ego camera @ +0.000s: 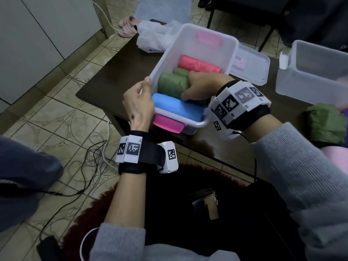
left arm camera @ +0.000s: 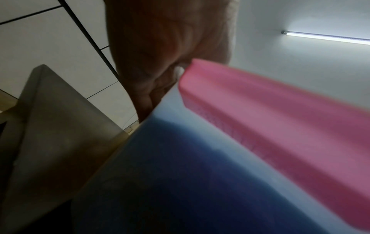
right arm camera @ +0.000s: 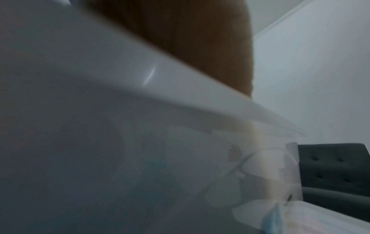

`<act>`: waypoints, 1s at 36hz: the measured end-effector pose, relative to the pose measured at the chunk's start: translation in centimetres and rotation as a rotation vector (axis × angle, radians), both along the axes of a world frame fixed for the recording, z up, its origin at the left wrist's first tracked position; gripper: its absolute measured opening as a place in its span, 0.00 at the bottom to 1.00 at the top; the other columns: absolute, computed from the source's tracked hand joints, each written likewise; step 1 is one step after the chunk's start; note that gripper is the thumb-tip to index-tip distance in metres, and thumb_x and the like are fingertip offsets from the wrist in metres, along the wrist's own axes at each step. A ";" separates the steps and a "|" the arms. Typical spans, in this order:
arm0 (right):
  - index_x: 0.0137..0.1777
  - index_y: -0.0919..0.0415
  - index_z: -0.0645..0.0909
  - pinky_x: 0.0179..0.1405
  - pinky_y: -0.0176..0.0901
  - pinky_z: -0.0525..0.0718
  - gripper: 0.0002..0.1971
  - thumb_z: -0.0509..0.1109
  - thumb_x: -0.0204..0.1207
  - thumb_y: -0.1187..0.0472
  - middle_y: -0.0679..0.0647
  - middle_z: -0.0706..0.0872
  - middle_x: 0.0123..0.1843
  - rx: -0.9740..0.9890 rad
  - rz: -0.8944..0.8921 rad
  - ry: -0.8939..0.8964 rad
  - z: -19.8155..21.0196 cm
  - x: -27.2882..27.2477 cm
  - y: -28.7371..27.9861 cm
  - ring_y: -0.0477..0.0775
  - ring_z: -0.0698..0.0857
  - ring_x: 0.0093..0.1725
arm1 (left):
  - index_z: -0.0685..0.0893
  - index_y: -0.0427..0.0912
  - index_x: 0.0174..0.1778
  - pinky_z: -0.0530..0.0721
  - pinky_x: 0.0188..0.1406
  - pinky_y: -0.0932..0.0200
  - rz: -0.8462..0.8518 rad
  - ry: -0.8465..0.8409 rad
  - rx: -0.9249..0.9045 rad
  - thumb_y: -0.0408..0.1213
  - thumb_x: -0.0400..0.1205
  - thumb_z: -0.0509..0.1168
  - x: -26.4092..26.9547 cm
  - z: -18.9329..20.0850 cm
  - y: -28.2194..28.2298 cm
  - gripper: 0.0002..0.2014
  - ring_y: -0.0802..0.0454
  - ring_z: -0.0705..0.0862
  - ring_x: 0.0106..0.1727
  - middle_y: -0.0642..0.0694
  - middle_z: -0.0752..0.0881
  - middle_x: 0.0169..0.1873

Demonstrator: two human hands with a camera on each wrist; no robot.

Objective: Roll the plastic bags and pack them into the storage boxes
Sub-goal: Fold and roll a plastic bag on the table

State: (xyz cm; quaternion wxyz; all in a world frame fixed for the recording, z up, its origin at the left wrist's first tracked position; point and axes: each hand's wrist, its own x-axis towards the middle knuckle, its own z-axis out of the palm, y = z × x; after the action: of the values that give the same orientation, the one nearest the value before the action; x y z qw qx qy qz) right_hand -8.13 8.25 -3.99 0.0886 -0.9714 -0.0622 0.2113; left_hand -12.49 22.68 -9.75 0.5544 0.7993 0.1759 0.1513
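Observation:
A clear storage box (ego camera: 222, 37) with pink latches stands on the dark table (ego camera: 120, 72). Inside lie a red roll (ego camera: 197, 64), a green roll (ego camera: 172, 84) and a blue roll (ego camera: 177, 108). My right hand (ego camera: 195, 87) reaches into the box and grips the green roll between thumb and fingers. My left hand (ego camera: 139, 98) holds the box's near left rim, thumb up at the edge. In the left wrist view the pink latch (left arm camera: 280, 126) and the blue roll (left arm camera: 180, 174) show close up. The right wrist view shows only the blurred box wall (right arm camera: 120, 110).
The box's lid (ego camera: 250, 65) lies behind it. A second clear box (ego camera: 310, 70) stands at the right. A crumpled green bag (ego camera: 325, 123) and a pink one (ego camera: 337, 157) lie at the table's right edge. A white bag (ego camera: 156, 36) sits at the back. Cables (ego camera: 90, 157) trail on the tiled floor.

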 end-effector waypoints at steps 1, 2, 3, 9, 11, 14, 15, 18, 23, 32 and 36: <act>0.73 0.58 0.67 0.59 0.43 0.73 0.28 0.67 0.75 0.51 0.56 0.76 0.67 0.018 0.007 0.036 0.3 -0.1 0.0 0.57 0.76 0.63 | 0.75 0.47 0.25 0.65 0.24 0.69 0.001 -0.007 -0.015 0.46 0.85 0.59 -0.1 -0.1 0.0 0.20 0.60 0.68 0.24 0.54 0.69 0.21; 0.70 0.54 0.69 0.58 0.43 0.72 0.25 0.66 0.75 0.49 0.52 0.75 0.65 0.055 0.002 0.062 0.4 -0.2 0.0 0.55 0.75 0.61 | 0.73 0.47 0.24 0.65 0.24 0.70 0.004 -0.016 -0.034 0.45 0.85 0.59 -0.2 -0.1 0.0 0.21 0.61 0.69 0.23 0.55 0.69 0.20; 0.66 0.49 0.71 0.58 0.42 0.70 0.21 0.65 0.74 0.46 0.48 0.74 0.64 0.107 -0.015 0.069 0.4 -0.2 0.0 0.53 0.74 0.61 | 0.73 0.45 0.25 0.65 0.24 0.71 0.010 -0.028 -0.059 0.44 0.85 0.59 -0.3 -0.2 0.0 0.21 0.64 0.70 0.22 0.56 0.69 0.19; 0.77 0.54 0.65 0.75 0.52 0.62 0.32 0.56 0.75 0.40 0.58 0.63 0.80 0.022 0.027 0.033 0.0 -0.6 0.9 0.59 0.63 0.79 | 0.89 0.35 0.45 0.70 0.30 0.76 0.028 -0.116 -0.149 0.42 0.86 0.60 -1.1 -0.1 0.1 0.16 0.73 0.75 0.24 0.35 0.87 0.40; 0.77 0.58 0.65 0.72 0.51 0.67 0.26 0.57 0.81 0.50 0.59 0.67 0.78 0.031 0.043 0.053 0.0 -0.4 1.1 0.59 0.67 0.76 | 0.88 0.31 0.44 0.69 0.27 0.76 0.034 -0.135 -0.154 0.41 0.86 0.60 -1.4 0.0 0.0 0.17 0.73 0.73 0.22 0.28 0.84 0.47; 0.78 0.56 0.63 0.70 0.52 0.67 0.24 0.55 0.82 0.54 0.60 0.68 0.77 0.037 0.076 0.084 -0.2 -0.5 1.1 0.61 0.69 0.75 | 0.86 0.26 0.43 0.72 0.30 0.60 0.053 -0.134 -0.180 0.40 0.86 0.60 -1.7 0.2 -0.3 0.18 0.66 0.75 0.23 0.26 0.82 0.49; 0.79 0.55 0.61 0.72 0.54 0.66 0.25 0.54 0.82 0.53 0.60 0.66 0.78 0.014 0.085 0.077 -0.5 -0.5 1.1 0.61 0.67 0.76 | 0.86 0.27 0.44 0.73 0.33 0.56 0.059 -0.126 -0.186 0.40 0.86 0.60 -1.6 0.2 -0.3 0.18 0.59 0.79 0.27 0.28 0.82 0.50; 0.80 0.56 0.62 0.75 0.58 0.61 0.26 0.52 0.83 0.50 0.61 0.64 0.79 -0.058 0.107 0.001 -1.5 -0.6 1.0 0.62 0.61 0.79 | 0.88 0.31 0.45 0.76 0.35 0.61 0.048 -0.118 -0.192 0.42 0.86 0.60 -1.4 0.1 -0.2 0.18 0.55 0.80 0.29 0.32 0.85 0.47; 0.69 0.59 0.76 0.79 0.61 0.52 0.22 0.50 0.79 0.59 0.59 0.73 0.73 0.188 0.119 -0.513 -2.2 -1.0 0.2 0.59 0.64 0.78 | 0.89 0.39 0.46 0.75 0.39 0.74 0.012 -0.078 -0.168 0.44 0.86 0.59 -0.9 -0.1 -0.1 0.16 0.68 0.77 0.32 0.45 0.87 0.42; 0.80 0.67 0.56 0.79 0.50 0.55 0.28 0.49 0.78 0.75 0.66 0.60 0.80 0.756 -0.667 -0.627 -3.6 -2.7 -1.7 0.63 0.57 0.80 | 0.88 0.43 0.45 0.82 0.52 0.58 -0.004 -0.044 -0.185 0.46 0.85 0.59 -0.5 0.0 -0.1 0.15 0.59 0.80 0.41 0.54 0.84 0.36; 0.65 0.69 0.73 0.43 0.39 0.75 0.16 0.49 0.86 0.63 0.55 0.79 0.50 1.023 -0.853 -0.498 -4.2 -3.0 -2.0 0.49 0.77 0.46 | 0.86 0.45 0.39 0.84 0.51 0.54 -0.006 -0.029 -0.186 0.47 0.85 0.60 -0.2 -0.2 -0.1 0.15 0.57 0.81 0.40 0.55 0.83 0.32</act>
State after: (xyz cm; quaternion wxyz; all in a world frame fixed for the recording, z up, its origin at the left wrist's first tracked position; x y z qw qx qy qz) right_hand -11.17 6.30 -8.22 0.5917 -0.7671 0.2134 -0.1258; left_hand -12.68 22.58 -9.93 0.6290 0.7427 0.1788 0.1441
